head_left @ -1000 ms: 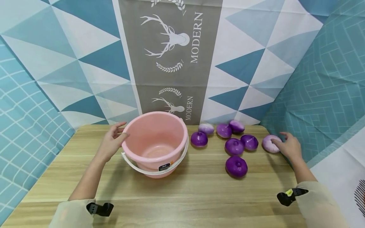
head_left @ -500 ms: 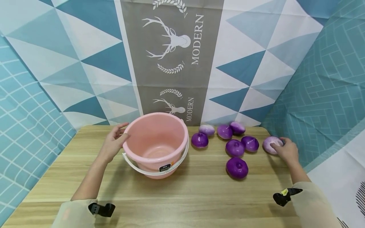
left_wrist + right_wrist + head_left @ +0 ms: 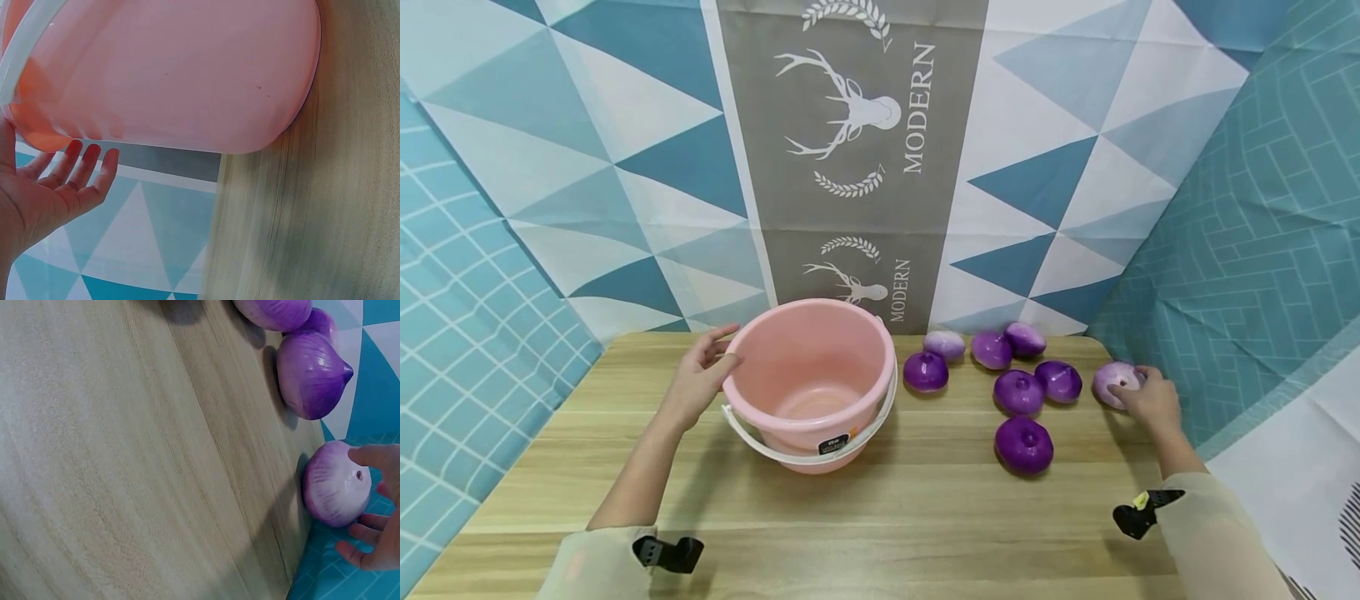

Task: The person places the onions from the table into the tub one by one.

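Observation:
A pink bucket (image 3: 808, 387) with a white handle stands left of centre on the table. Against its left rim rests my left hand (image 3: 698, 379), thumb at the edge. In the left wrist view, the loosely spread fingers (image 3: 94, 178) meet the bucket's outer wall. At the far right, my right hand (image 3: 1152, 406) pinches a pale purple onion (image 3: 1112, 383) between thumb and fingers. The right wrist view shows this onion (image 3: 334, 487) with its small dark end spot turned toward the hand. A purple onion (image 3: 312, 375) lies beside it there.
Several more onions lie between bucket and right hand, with a dark purple onion (image 3: 1024, 446) at the front. A pale onion (image 3: 945, 344) is at the back. Patterned cloth (image 3: 1030, 167) hangs behind the wooden table (image 3: 925, 533), with teal cloth (image 3: 1247, 250) at right.
My right hand has moved in from the right onto the pale onion and taken hold of it. The onion has tipped, bringing its end spot into view. My left hand stays at the bucket.

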Tool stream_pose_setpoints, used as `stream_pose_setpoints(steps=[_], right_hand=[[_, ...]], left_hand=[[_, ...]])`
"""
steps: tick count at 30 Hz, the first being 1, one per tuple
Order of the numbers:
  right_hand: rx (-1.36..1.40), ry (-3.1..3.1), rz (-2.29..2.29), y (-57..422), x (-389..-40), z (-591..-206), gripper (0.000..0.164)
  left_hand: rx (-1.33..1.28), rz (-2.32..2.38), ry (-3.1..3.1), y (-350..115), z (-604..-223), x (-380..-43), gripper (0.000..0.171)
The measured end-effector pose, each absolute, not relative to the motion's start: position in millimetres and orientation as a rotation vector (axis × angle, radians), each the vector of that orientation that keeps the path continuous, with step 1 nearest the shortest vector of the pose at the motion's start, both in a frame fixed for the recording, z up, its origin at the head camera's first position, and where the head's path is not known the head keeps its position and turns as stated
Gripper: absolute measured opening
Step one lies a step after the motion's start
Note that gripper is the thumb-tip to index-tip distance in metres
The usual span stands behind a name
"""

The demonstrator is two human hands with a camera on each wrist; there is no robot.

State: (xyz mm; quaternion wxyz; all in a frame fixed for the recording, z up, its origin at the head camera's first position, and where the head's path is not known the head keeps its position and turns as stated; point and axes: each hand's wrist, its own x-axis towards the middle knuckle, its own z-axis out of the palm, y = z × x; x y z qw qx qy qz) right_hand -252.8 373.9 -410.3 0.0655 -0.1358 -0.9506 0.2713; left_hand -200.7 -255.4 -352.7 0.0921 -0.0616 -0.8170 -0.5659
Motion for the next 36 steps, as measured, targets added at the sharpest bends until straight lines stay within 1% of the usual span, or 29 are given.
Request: stream_pose_setpoints(steps=[9,17,28,36], right_hand=[[-0.454,-2.911,0.744,374.3,-258.9,-417.5,0.073],[-0.455,-2.858,0.810,369.6,-262.8,-428.3,0.079],[-0.512,-2.783,0.828,368.1,-262.3,-437.0,0.077],[-0.510,-2.791,0.801,367.2,-262.9,-437.1,0.084]], left_hand=[[-0.192,-1.666,-2.430,-255.6,-353.3,-202.0,0.050],[-0.184,-1.683,-2.425,-256.0,-352.1,-200.9,0.051],[-0.190,-1.682,-2.423,-255.2,-353.7,-201.2,0.051],[-0.191,-1.682,-2.422,-255.4,-354.0,-202.8,0.052]])
